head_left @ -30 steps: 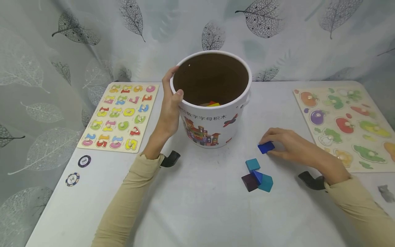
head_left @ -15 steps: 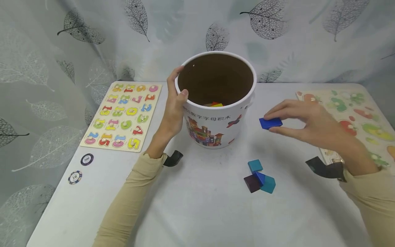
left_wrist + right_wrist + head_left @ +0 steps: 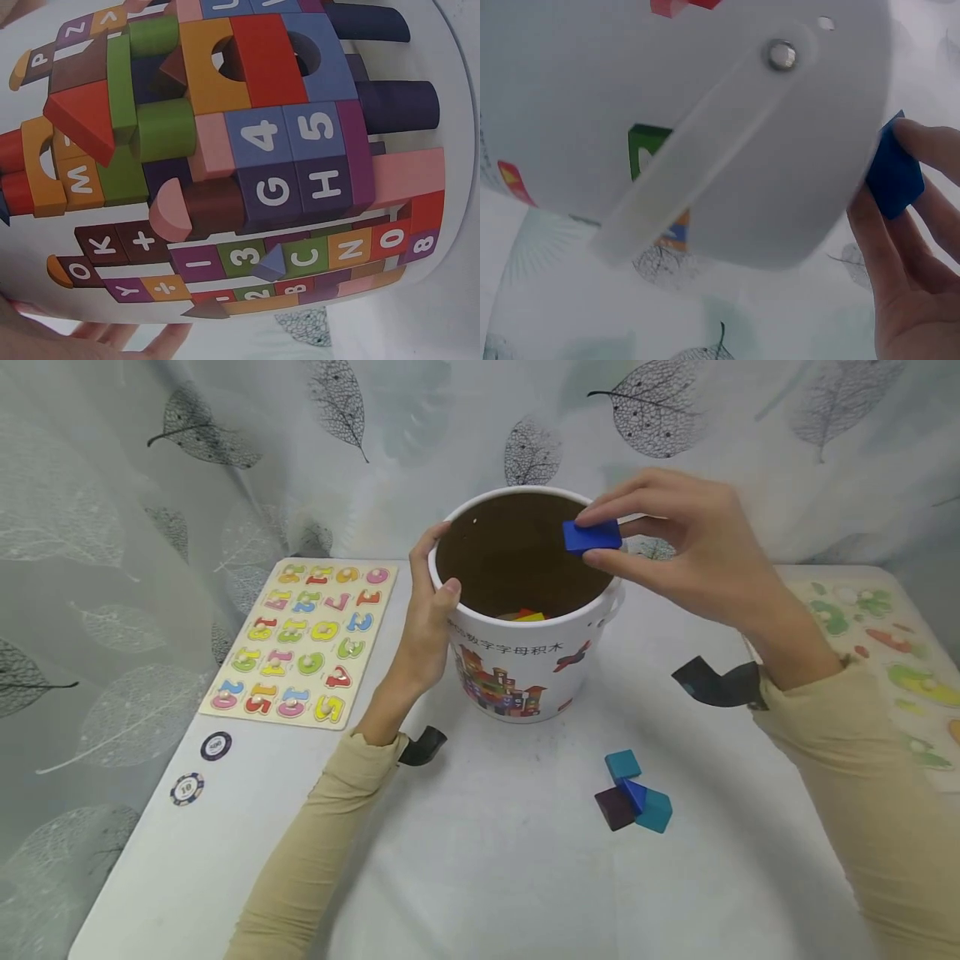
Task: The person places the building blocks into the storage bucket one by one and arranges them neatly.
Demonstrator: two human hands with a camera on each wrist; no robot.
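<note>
A white bucket (image 3: 510,668) printed with toy blocks stands on the table, its mouth tipped toward me. My left hand (image 3: 426,618) grips its rim at the left, thumb on the near side. Over the right part of the mouth, my right hand (image 3: 675,535) pinches a blue rectangular block (image 3: 591,537) between thumb and fingers. The same blue block (image 3: 896,169) shows beside the bucket's rim in the right wrist view. Yellow and red pieces (image 3: 529,616) lie inside the bucket; the rest of the inside is dark.
Several blocks lie together at front right: a teal block (image 3: 622,766), a blue triangle (image 3: 634,795), a dark block (image 3: 615,808) and another teal one. A number puzzle board (image 3: 300,643) and two chips (image 3: 216,746) are at left, a vegetable puzzle board (image 3: 900,643) at right.
My right hand has lifted the blue block off the table and carried it up and left over the bucket's mouth. The left hand keeps its grip on the rim.
</note>
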